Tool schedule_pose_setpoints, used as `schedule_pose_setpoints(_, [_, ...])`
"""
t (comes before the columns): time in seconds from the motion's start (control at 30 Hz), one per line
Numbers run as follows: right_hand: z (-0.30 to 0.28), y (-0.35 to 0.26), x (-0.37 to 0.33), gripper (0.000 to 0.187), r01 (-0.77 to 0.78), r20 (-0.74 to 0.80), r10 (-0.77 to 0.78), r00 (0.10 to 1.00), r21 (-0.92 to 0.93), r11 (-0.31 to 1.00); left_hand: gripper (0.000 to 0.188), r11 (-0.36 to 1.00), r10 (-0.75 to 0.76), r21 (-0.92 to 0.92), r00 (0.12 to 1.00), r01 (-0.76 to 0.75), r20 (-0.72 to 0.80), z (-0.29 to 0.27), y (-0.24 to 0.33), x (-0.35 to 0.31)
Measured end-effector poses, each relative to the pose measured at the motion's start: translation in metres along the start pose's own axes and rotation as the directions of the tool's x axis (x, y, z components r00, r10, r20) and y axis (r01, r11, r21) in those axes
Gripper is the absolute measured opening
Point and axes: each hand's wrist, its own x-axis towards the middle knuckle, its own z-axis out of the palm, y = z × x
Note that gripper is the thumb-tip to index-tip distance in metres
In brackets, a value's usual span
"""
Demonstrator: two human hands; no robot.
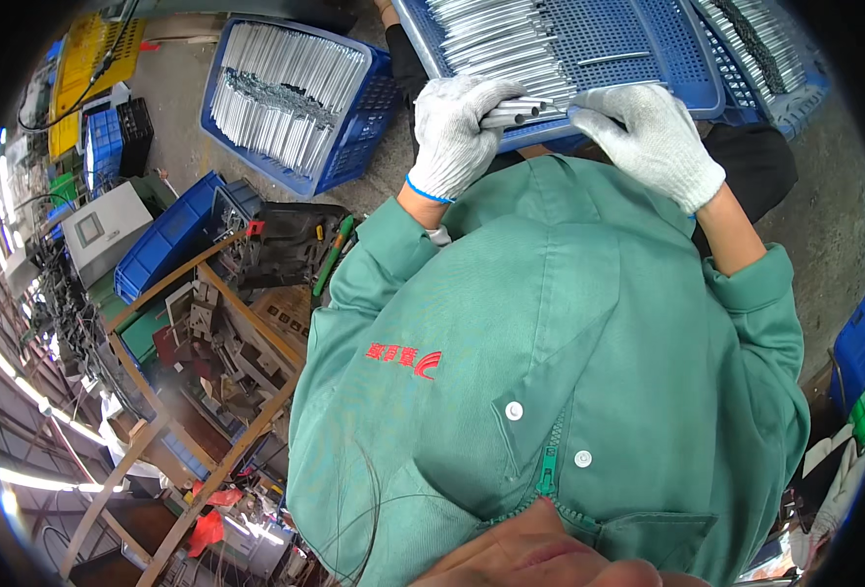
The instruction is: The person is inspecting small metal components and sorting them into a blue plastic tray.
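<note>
My left hand (460, 129), in a white knit glove with a blue cuff edge, is closed round several thin silver metal tubes (517, 111). Their hollow ends point toward my right hand (650, 137). That hand wears a white glove too, its thumb and forefinger brought together near the tube ends; what lies between them, if anything, is hidden. Both hands are at the near edge of a blue plastic basket (638, 34). Rows of silver tubes (496, 44) fill its left side, and a single tube (614, 59) rests on its perforated bottom.
At the left stands another blue basket (340, 166) packed with tubes. More tubes (760, 39) lie in a basket at the far right. A wooden frame (247, 313) with metal parts, a grey box (105, 230) and a blue bin (163, 240) are at the lower left.
</note>
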Motion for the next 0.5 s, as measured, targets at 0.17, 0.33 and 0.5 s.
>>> schedule_pose_setpoints(0.17, [0.018, 0.019, 0.01, 0.03, 0.077, -0.289, -0.06, 0.956, 0.048, 0.996, 0.023, 0.998, 0.006, 0.055, 1.0, -0.006, 0.005, 0.009, -0.012, 0.012])
schedule_pose_setpoints(0.33, [0.028, 0.041, 0.01, 0.031, 0.011, -0.281, -0.055, 0.958, -0.156, 0.988, 0.03, 0.97, -0.137, 0.21, 0.989, 0.122, 0.059, 0.046, -0.056, 0.011])
schedule_pose_setpoints(0.5, [0.027, 0.039, 0.003, 0.033, -0.022, -0.203, -0.011, 0.979, -0.159, 0.987, 0.027, 0.898, -0.097, 0.436, 0.991, 0.048, 0.091, 0.064, -0.073, 0.013])
